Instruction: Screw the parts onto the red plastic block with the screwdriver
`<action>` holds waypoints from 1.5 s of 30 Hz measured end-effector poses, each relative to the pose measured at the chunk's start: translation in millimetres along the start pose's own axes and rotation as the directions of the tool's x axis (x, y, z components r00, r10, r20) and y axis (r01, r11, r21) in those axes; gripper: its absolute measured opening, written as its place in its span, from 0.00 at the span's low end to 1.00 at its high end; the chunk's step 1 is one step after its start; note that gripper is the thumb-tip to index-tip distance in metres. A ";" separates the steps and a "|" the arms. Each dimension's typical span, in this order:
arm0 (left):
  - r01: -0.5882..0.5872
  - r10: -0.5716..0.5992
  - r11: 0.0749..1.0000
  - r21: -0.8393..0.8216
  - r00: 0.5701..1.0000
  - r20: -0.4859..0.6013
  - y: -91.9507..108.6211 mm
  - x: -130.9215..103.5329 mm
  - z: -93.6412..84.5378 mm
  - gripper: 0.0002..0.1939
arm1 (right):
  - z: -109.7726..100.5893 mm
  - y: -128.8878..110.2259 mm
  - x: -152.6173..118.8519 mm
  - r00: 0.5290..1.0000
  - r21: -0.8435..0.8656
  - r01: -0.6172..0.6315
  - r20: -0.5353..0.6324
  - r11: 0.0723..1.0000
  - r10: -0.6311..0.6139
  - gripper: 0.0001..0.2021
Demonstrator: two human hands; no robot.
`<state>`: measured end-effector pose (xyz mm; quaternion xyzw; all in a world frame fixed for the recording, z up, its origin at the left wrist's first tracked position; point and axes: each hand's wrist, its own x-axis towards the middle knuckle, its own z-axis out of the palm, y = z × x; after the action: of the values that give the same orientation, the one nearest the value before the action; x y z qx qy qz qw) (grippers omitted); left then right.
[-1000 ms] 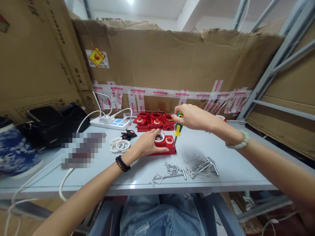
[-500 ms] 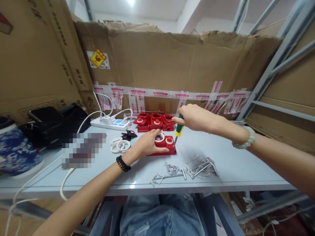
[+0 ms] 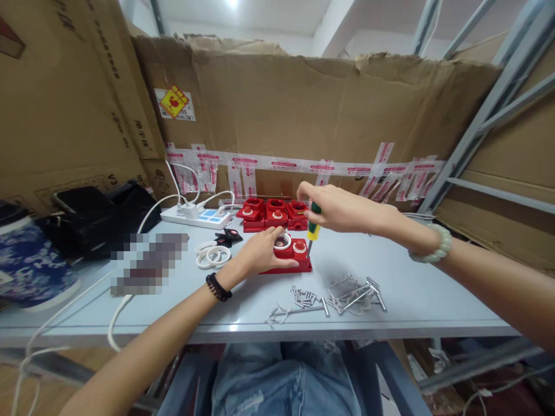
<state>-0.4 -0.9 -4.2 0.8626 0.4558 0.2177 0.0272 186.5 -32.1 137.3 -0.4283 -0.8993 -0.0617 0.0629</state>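
Observation:
My left hand (image 3: 261, 252) is closed over the left part of a red housing (image 3: 299, 265) and presses it to the table. A white ring (image 3: 282, 241) and a red round button show on its top face. My right hand (image 3: 332, 207) is shut on a screwdriver (image 3: 313, 232) with a green and yellow handle, held nearly upright. Its tip meets the housing's right end, where any screw is too small to make out. Behind stand several more red housings (image 3: 276, 215). Small metal pins or screws (image 3: 304, 297) lie in front, beside metal T-shaped rods (image 3: 355, 297) with thin strings.
Several white rings (image 3: 213, 255) and black pieces (image 3: 229, 236) lie left of my left hand. Farther back sits a white power strip (image 3: 197, 216) with cables. A blue patterned cup (image 3: 32, 260) stands at far left. A cardboard wall (image 3: 303, 110) closes off the table's back.
The fingers of my right hand have shifted around the screwdriver handle, with the index finger lifted further forward. My left hand and the red housing stay in place.

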 end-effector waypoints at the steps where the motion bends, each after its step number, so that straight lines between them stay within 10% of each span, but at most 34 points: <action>1: 0.003 -0.003 1.000 -0.003 1.000 -0.002 -0.2 0.1 0.1 0.41 | -0.4 0.6 0.2 0.998 0.049 0.054 0.006 0.997 -0.055 0.11; 26: 0.011 -0.011 1.000 0.024 1.000 -0.002 1.4 0.7 -1.1 0.41 | 3.3 1.0 -4.7 0.998 0.213 -0.014 -0.052 0.977 0.025 0.13; 31: 0.012 -0.012 1.000 0.009 1.000 -0.003 1.5 0.3 -2.0 0.39 | 6.9 -1.0 -5.3 0.975 0.006 -0.182 -0.127 0.983 0.181 0.09; 39: 0.015 -0.015 1.000 0.018 1.000 -0.005 3.5 0.5 -3.3 0.40 | 5.4 2.4 -5.9 0.997 0.181 0.002 -0.077 0.984 0.012 0.11; 45: 0.015 -0.015 1.000 0.012 1.000 0.005 3.6 0.7 -4.2 0.39 | 6.7 -1.3 -3.9 0.964 -0.042 -0.229 -0.149 0.973 0.220 0.08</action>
<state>1.1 -3.1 0.7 0.8600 0.4634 0.2123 0.0249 187.6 -34.8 130.1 -0.5237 -0.8359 -0.1112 0.1212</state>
